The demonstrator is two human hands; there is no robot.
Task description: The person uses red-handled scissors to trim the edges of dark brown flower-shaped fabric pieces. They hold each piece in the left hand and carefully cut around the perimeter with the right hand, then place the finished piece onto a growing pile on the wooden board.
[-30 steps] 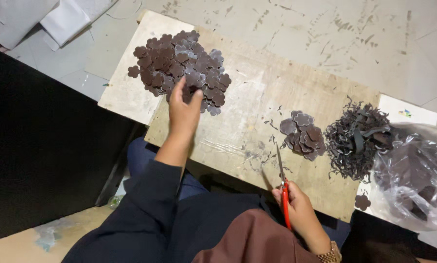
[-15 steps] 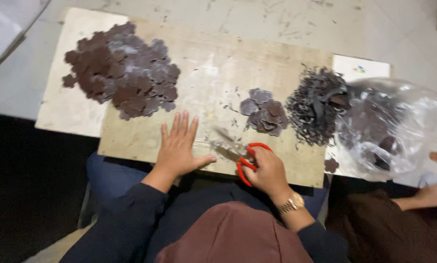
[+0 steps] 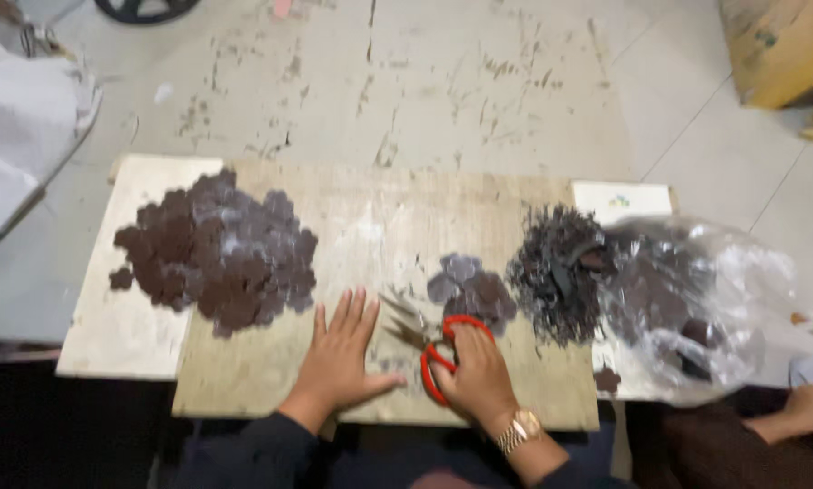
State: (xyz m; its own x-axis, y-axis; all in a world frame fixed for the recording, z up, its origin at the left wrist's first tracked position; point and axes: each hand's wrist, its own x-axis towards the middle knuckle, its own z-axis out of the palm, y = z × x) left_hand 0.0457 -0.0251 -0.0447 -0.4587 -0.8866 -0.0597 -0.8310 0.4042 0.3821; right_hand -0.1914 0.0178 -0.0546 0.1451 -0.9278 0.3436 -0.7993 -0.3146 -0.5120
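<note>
Left hand (image 3: 341,355) flat and spread on the wooden board (image 3: 370,217), grasping nothing; right hand (image 3: 475,371) just beside it, clenched around the red handles of the scissors (image 3: 427,342), blades apart and pointing toward the board's left. Small heap of dark cut pieces (image 3: 470,290) just beyond the scissors. Large dark pile (image 3: 218,249) toward the board's left end, shredded trimmings (image 3: 556,272) and a clear plastic bag (image 3: 696,303) at its right end.

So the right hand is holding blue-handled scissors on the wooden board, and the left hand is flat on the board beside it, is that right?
Not quite: the scissors have red handles, not blue, as the head view shows. The rest holds: the right hand holds them on the wooden board, and the left hand lies flat on the board beside it.
</note>
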